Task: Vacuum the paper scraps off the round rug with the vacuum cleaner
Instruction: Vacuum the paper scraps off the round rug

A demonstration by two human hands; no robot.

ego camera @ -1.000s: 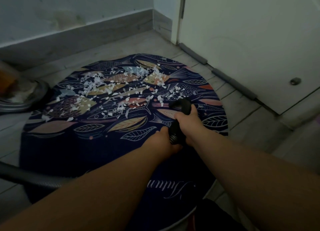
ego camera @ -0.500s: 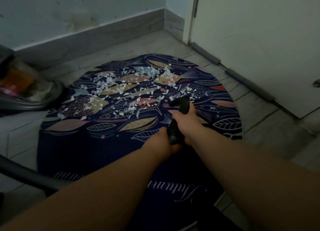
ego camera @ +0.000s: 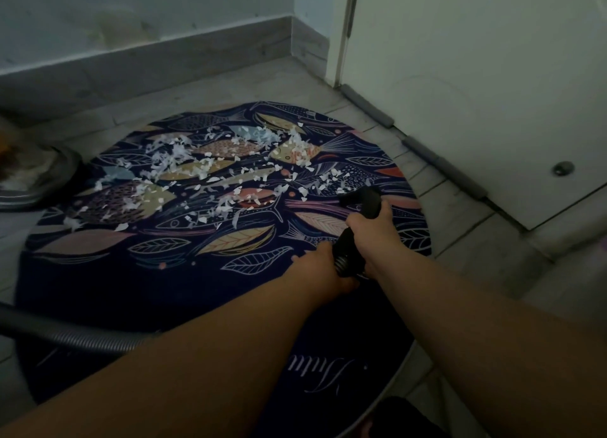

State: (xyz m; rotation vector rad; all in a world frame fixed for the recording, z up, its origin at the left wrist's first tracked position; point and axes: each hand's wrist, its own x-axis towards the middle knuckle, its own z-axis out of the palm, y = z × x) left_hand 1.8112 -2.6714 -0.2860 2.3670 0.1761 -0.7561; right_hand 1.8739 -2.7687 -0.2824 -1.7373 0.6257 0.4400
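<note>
Gripping the vacuum nozzle (ego camera: 364,200), fingers (ego camera: 354,223) of left hand (ego camera: 323,267) and right hand (ego camera: 372,232) curled round it, paper scraps (ego camera: 210,171) just ahead.

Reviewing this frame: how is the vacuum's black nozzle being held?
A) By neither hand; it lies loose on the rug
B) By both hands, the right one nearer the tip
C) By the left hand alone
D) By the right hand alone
B: the right hand holds the vacuum nozzle nearer its tip, and the left hand holds it just behind, at the ribbed hose end.
</note>
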